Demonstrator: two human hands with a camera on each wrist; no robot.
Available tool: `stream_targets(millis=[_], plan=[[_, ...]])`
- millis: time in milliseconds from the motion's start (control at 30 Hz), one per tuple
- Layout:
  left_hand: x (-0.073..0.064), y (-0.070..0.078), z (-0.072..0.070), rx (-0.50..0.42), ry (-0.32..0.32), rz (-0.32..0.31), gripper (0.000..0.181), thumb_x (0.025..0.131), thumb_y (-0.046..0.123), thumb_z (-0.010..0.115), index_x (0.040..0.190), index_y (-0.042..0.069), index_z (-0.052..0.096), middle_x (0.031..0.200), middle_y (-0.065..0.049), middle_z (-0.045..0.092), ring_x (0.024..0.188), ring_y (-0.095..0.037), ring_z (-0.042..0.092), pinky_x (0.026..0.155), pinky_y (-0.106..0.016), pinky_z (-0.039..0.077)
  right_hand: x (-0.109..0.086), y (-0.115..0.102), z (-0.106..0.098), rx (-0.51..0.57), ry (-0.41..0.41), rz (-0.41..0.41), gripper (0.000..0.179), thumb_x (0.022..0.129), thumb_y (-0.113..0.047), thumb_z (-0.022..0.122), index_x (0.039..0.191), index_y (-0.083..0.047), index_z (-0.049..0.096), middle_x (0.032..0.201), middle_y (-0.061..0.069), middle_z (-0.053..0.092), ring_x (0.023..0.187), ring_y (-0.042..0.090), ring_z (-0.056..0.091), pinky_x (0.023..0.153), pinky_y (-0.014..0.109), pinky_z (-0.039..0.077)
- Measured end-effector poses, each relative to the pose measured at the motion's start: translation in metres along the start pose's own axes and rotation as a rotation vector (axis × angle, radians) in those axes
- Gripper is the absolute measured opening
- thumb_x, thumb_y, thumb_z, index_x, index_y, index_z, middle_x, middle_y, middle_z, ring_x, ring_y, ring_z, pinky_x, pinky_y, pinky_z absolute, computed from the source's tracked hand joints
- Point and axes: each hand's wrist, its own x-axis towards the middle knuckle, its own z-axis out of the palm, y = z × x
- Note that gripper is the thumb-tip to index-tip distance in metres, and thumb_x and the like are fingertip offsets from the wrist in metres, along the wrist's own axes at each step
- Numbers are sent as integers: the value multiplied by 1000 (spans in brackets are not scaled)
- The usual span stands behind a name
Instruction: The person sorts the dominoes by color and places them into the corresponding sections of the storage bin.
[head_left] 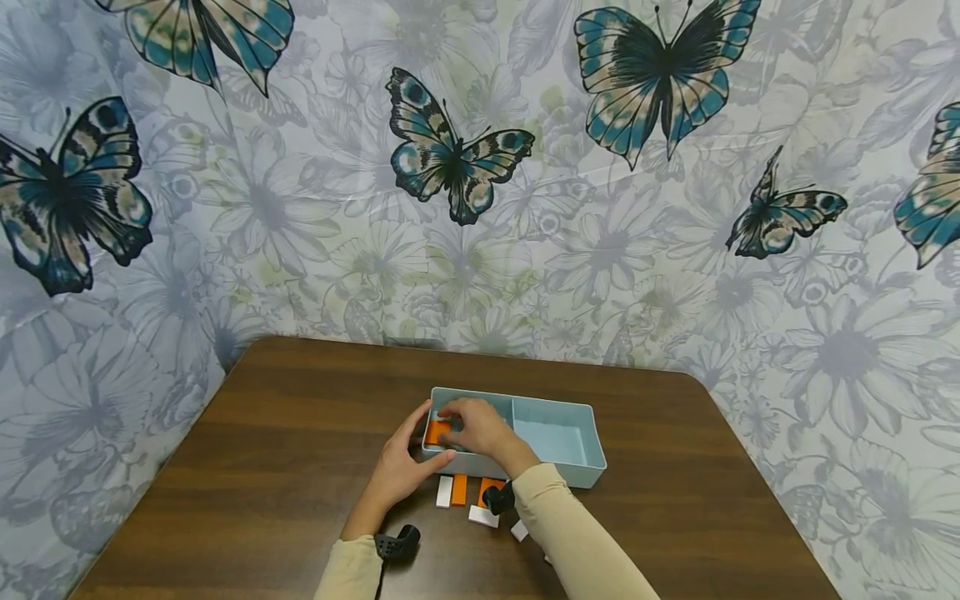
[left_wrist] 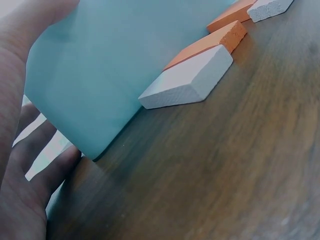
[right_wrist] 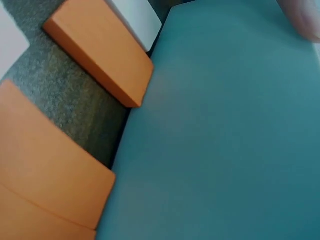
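Observation:
A pale blue two-compartment box sits on the table. At its left end my left hand holds the corner, thumb along the front rim and fingers against the end wall. The left wrist view shows those fingers spread beyond the box edge. My right hand reaches into the left compartment, its fingers bent around an orange block; I cannot tell whether they pinch it. In front of the box, a white block stands beside another orange block, right by the front wall.
More blocks lie near my right wrist: an orange one, a white one and another white one. A divider separates the box's compartments. Behind the brown table hangs a butterfly-patterned cloth.

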Motion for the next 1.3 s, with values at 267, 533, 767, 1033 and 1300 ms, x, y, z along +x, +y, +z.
stream_targets(millis=[267, 533, 767, 1033, 1300], plan=[[1, -1, 0, -6, -20, -9, 89, 86, 42, 85, 160, 32, 37, 161, -8, 43, 132, -33, 55, 105, -57, 48, -4, -2, -4, 22, 65, -8, 30, 98, -26, 72, 125, -12, 73, 122, 2, 73, 109, 20, 69, 93, 36, 58], [1, -1, 0, -7, -15, -9, 89, 85, 41, 85, 159, 34, 38, 161, -7, 44, 135, -33, 53, 107, -58, 47, -15, -7, -7, 63, 144, -27, 32, 99, -27, 71, 127, -11, 72, 126, 3, 72, 110, 21, 70, 94, 37, 58], [0, 0, 0, 7, -14, -17, 87, 85, 44, 84, 159, 34, 38, 164, -6, 39, 142, -37, 46, 110, -65, 41, -31, -12, -5, 101, 234, -27, 33, 99, -27, 72, 129, -14, 71, 128, 3, 71, 111, 22, 70, 94, 39, 59], [0, -1, 1, 10, -20, -24, 88, 85, 44, 85, 159, 34, 38, 163, -5, 41, 138, -36, 51, 110, -64, 42, -47, -12, -4, 122, 290, -39, 33, 99, -22, 72, 129, -9, 71, 126, 6, 71, 109, 26, 71, 93, 42, 59], [1, 0, 0, 19, -9, -18, 89, 84, 45, 85, 159, 31, 39, 163, -6, 41, 144, -36, 44, 113, -67, 36, -63, -12, -2, 129, 359, -65, 31, 96, -18, 75, 125, -8, 73, 122, 6, 73, 104, 23, 72, 90, 41, 60]])
